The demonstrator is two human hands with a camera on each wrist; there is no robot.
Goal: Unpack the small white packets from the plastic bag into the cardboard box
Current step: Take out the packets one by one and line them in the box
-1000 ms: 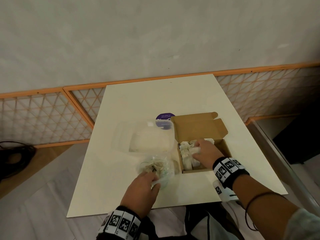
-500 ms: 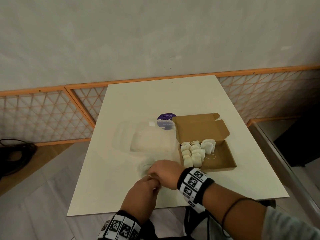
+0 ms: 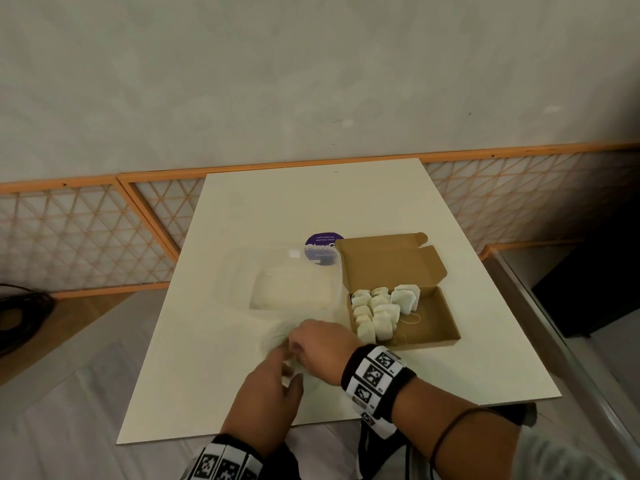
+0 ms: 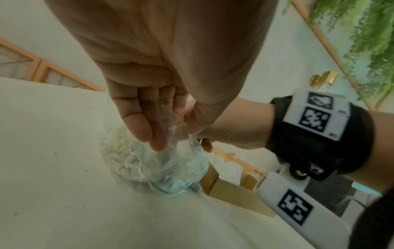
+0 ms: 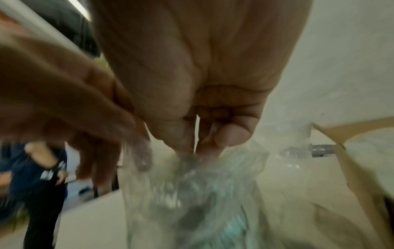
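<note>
Packets [image 3: 377,311] stand packed in rows at box [image 3: 438,323] left end, saving room. Bag [image 4: 162,170] lies near-left of box; left hand [image 3: 266,393] pinches its mouth open, right hand [image 3: 322,348] fingers dip inside, grasp probably unformed.

The far half of the table [image 3: 311,199], in the upper middle of the frame, is left bare, and free room is also seen along its left side. The centre is taken by a clear plastic container [image 3: 280,278], with the cardboard box [image 3: 429,327] just beside it on the right; its raised lid [image 3: 388,261] blocks the way from behind. The right part of the box floor is uncovered. The plastic bag [image 4: 162,168] is lying near the box corner.
</note>
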